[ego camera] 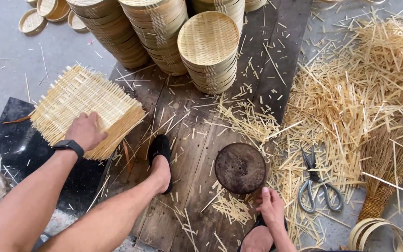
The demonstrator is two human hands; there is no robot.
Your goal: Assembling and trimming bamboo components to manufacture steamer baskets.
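Left hand (86, 130) pressed flat, fingers spread, on a stack of square woven pale-bamboo mats (87, 109) — gripping nothing. Right hand (271, 207) loosely open, fingertips touching a round dark wooden block (240, 168). Just right of that hand: steel scissors (316, 184) amid loose bamboo slivers (350, 93) — likely splinter or snag risk.

Stacks of round woven bamboo trays (208, 51) stand on the dark wooden boards (183, 154), scissors (316, 184) lie amid a heap of bamboo offcuts (369, 88), a broom (388, 172) and coiled bamboo strips (378, 231) beside them.
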